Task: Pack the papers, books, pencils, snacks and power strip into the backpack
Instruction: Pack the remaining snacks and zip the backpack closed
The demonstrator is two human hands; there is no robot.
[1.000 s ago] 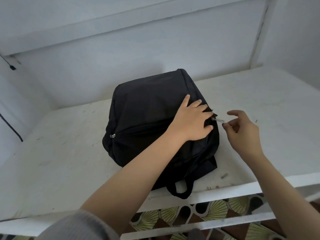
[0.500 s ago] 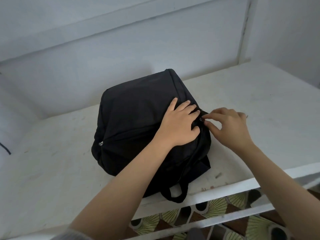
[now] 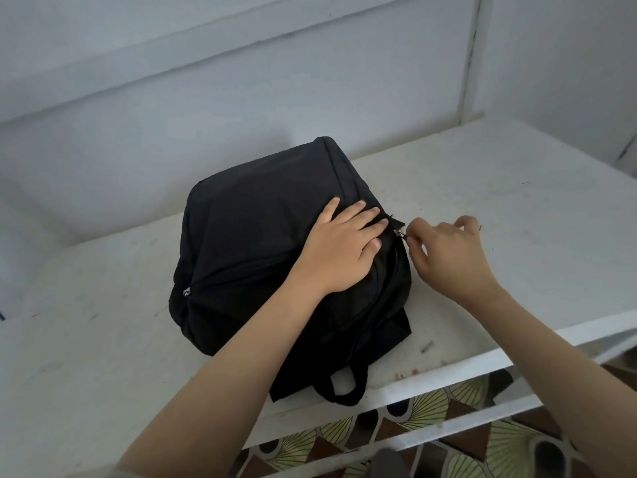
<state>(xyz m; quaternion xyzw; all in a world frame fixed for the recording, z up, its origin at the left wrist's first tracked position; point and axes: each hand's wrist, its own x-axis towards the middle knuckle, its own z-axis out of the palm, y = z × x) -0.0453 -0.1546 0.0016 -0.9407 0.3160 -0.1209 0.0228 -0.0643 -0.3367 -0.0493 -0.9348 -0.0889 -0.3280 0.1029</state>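
Observation:
A black backpack [image 3: 255, 243] lies bulging on the white table [image 3: 103, 357], its carry loop hanging over the front edge. My left hand [image 3: 341, 250] lies flat on the bag's top right, fingers straight, pressing the fabric down. My right hand [image 3: 448, 253] is at the bag's right side and pinches the small metal zipper pull [image 3: 400, 233] between thumb and forefinger. A second zipper pull [image 3: 186, 292] shows at the bag's left corner. No papers, books, pencils, snacks or power strip are visible.
The table sits in a white wall corner, with walls behind and to the right. Its front edge runs just below the bag. Patterned floor tiles [image 3: 413, 419] show beneath. A small dark scrap [image 3: 426, 346] lies near the front edge.
My right hand reached in from the right to the zipper pull and now pinches it, drawn slightly out to the right. My left hand stays pressed on the bag.

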